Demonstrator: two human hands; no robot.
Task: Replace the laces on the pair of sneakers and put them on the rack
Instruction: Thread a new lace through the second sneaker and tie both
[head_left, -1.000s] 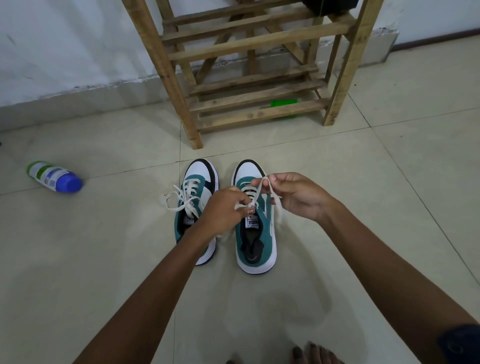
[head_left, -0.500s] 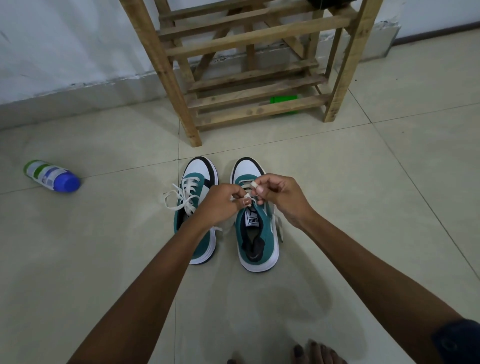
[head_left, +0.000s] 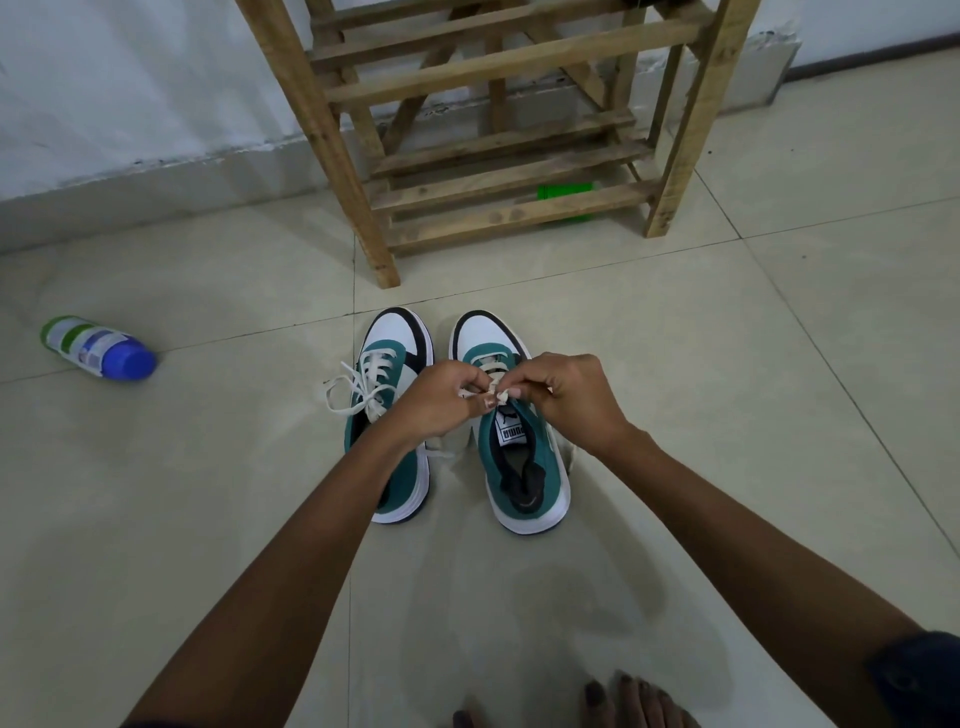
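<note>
Two teal and white sneakers stand side by side on the tiled floor, toes toward the wooden rack (head_left: 498, 171). The left sneaker (head_left: 387, 364) carries a tied cream lace with loose loops lying off its left side. Over the tongue of the right sneaker (head_left: 524, 467), my left hand (head_left: 436, 400) and my right hand (head_left: 576, 400) meet, each pinching the cream lace (head_left: 496, 396) between thumb and fingertips. Loose lace ends trail on the floor beside this shoe. My hands hide most of its lacing.
A white and green bottle with a blue cap (head_left: 98, 349) lies on its side on the floor at the left. A green object (head_left: 563, 191) sits under the rack's lowest slats. A white wall runs behind. My bare toes (head_left: 623, 701) show at the bottom edge.
My right hand has drawn in from the right to meet my left hand over the right sneaker's tongue, and the raised lace loop has been gathered into a small bunch between the fingertips.
</note>
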